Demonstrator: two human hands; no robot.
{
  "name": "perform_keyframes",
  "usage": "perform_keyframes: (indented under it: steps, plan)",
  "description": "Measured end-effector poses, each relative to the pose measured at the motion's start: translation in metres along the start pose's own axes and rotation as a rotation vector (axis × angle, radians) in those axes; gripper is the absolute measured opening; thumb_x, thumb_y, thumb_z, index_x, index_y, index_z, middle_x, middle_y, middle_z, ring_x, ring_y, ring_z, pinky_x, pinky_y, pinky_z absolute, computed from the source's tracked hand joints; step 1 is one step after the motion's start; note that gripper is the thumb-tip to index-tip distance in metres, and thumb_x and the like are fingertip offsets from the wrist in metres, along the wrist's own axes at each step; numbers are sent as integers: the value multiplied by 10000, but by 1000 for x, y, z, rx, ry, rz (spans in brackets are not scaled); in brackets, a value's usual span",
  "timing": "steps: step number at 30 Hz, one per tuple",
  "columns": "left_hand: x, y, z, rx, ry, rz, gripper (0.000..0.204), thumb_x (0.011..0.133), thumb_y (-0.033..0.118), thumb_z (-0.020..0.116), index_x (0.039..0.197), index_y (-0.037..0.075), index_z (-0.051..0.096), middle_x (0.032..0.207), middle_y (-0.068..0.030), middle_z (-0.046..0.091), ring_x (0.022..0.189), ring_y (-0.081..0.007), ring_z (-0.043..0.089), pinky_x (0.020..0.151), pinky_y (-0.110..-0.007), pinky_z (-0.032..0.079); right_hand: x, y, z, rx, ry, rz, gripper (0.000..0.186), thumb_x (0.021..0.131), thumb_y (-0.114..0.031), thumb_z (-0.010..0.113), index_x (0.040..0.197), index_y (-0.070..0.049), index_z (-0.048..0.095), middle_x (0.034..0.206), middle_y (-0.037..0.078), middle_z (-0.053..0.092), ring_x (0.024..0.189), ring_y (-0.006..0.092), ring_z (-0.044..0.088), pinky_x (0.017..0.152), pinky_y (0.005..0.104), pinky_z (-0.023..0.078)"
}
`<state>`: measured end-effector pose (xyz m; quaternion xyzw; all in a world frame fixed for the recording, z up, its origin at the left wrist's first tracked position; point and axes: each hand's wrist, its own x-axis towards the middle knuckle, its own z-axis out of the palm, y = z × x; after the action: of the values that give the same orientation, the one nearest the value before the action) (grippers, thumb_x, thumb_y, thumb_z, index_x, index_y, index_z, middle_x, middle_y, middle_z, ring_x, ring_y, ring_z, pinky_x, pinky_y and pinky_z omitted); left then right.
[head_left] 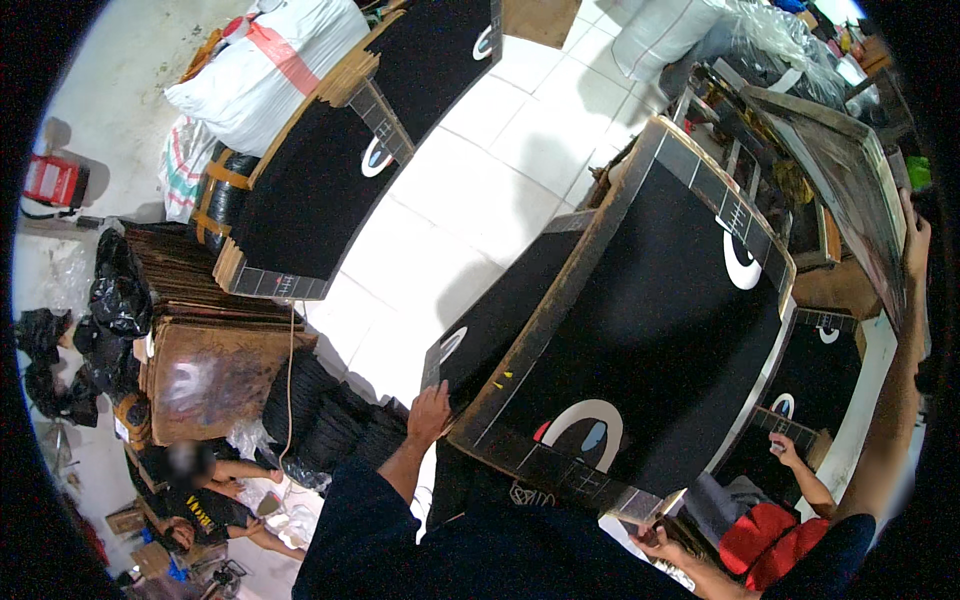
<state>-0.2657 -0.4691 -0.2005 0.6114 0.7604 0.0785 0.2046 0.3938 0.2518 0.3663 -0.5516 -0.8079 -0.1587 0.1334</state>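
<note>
A long board (660, 320) covered in black cloth, with printed white eye shapes and grey ruled strips at its ends, lies in front of me. My left hand (430, 412) rests beside its left wooden edge, near the end of another black panel (500, 330), fingers stretched out and holding nothing. At the far right, my right hand (914, 235) is closed round the edge of a wooden-framed printing screen (830, 165), which is tilted up beyond the board. The right hand's fingers are partly hidden by the frame.
A co-worker in red (765, 545) sits at lower right, one hand (660, 545) near the board's lower corner, another over a black panel (810, 370). Across the tiled floor (440, 200) stands another black-topped board (310, 200). Stacked frames (220, 370) and people sit at left.
</note>
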Motion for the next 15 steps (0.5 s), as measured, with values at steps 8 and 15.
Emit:
perform_keyframes:
  steps: [8,15]
  plan:
    - [27,-26,-54,-233,217,-569,168,937,210,676,1029,169,810,942,-156,772,864,-374,736,794,-488,568,-3,-29,12,-193,13,162,625,1028,-540,549,1439,-72,605,1492,217,555,1400,314,517,1175,388,362]
    - [200,54,-196,-675,769,-82,120,889,92,777,909,-24,757,761,-165,677,705,-264,631,685,-399,489,-7,-7,36,-323,-20,4,449,1078,-476,425,1499,-374,543,1545,187,509,1414,321,506,1191,384,359]
